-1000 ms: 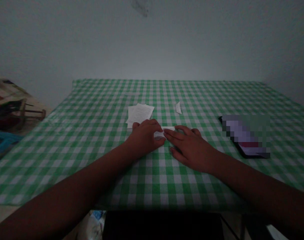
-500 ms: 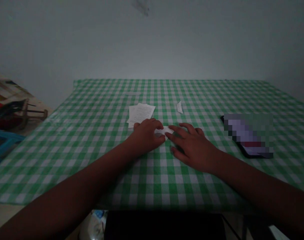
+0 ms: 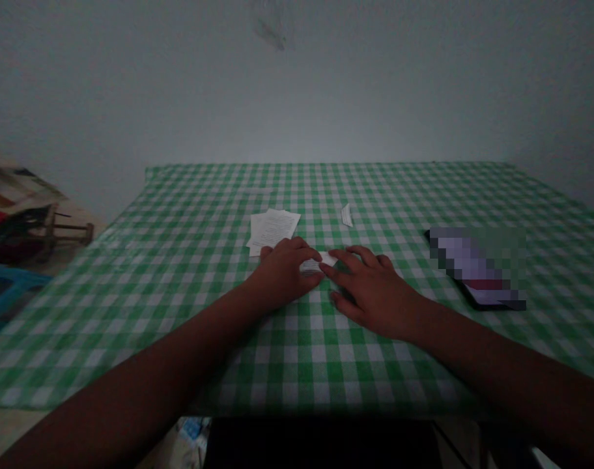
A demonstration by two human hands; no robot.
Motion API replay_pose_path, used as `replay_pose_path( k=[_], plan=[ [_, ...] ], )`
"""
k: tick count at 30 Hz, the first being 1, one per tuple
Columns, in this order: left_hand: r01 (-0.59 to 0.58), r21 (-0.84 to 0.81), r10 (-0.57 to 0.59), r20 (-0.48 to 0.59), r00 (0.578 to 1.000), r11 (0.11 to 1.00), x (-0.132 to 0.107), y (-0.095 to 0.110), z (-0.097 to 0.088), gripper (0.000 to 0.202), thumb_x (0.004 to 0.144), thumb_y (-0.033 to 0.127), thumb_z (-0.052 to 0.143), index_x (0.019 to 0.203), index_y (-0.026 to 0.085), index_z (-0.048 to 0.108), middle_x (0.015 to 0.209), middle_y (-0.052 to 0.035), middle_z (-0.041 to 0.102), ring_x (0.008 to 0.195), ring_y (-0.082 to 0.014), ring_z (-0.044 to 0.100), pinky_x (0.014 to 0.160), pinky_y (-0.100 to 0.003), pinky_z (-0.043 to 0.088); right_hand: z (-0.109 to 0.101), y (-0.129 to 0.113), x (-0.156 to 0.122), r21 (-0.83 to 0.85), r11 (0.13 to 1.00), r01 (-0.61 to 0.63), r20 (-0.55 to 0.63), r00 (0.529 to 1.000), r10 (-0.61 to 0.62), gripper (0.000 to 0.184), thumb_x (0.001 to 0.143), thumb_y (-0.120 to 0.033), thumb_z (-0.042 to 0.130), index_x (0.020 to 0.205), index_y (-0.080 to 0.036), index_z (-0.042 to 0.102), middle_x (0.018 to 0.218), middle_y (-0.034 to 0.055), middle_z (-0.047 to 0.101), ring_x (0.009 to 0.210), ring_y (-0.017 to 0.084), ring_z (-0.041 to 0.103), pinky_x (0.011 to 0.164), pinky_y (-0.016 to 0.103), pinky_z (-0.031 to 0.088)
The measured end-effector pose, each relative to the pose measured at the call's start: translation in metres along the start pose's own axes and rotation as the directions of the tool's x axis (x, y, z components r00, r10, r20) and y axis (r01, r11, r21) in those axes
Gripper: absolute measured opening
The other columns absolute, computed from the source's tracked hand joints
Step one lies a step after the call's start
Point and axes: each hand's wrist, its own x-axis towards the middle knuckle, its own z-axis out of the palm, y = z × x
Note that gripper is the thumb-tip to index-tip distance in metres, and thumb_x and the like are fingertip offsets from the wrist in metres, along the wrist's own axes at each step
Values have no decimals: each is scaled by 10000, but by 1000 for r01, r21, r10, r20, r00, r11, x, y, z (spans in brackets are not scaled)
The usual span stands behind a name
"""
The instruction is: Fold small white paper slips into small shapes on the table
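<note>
A small folded piece of printed paper (image 3: 311,266) lies flat on the table between my two hands. My left hand (image 3: 283,270) holds its left part, index finger along the far edge and thumb along the near edge. From the other side, my right hand (image 3: 368,283) rests on its right end with fingertips touching it and fingers spread apart. Several printed paper sheets (image 3: 276,228) are fanned out just beyond my left hand. Farther back, a small folded paper piece (image 3: 346,215) with printed lines lies by itself.
A green and white checked tablecloth (image 3: 180,312) covers the table, which reaches a pale wall (image 3: 375,85). To the right lies a phone (image 3: 473,273), its screen blurred out. Off the table's left side stand a blue frame-like object (image 3: 14,286) and a brown wooden piece (image 3: 67,228).
The camera view has tilted slightly up, so the table sits lower in the picture. My left index finger has stretched a little toward my right fingertips; the paper stays between both hands.
</note>
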Motion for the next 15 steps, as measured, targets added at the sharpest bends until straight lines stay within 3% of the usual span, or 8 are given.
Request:
replay_pose_path(
  k=[15],
  plan=[
    [26, 31, -26, 23, 999, 999, 0, 7, -4, 247, 840, 396, 643, 1063, 305, 696, 1160, -25, 646, 1125, -265, 548, 909, -459, 351, -1, 8, 4, 76, 997, 19, -5, 1000, -19, 496, 968, -383, 436, 1450, -275, 470, 1520, 132, 416, 1316, 396, 382, 910, 589, 429]
  ],
)
